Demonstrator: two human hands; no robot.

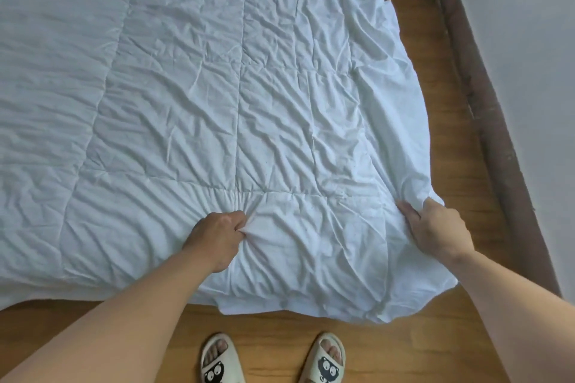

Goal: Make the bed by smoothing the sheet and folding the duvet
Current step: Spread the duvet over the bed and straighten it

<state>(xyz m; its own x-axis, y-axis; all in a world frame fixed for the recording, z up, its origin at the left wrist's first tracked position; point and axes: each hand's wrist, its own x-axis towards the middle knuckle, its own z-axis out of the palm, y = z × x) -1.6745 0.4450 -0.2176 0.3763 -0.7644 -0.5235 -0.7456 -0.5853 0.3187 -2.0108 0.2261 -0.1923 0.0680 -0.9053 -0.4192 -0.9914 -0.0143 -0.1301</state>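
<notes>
Both arms extended forward over bed's near edge. Left hand (217, 235) knuckles up, fingers curled, pinching bunched fold of duvet (217, 87). Right hand (435, 228) fingers clamped round duvet's right edge near corner. Duvet spread wrinkled across bed, near corner overhanging wooden floor (280, 328). Floor strip runs between bed's right side and wall (529, 71). Slippers (326, 359) just short of hem.

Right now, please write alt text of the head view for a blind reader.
The left hand bunches a wrinkled white duvet; the right hand grips its side edge near the corner. Cream slippers stand on the wooden floor.
</notes>
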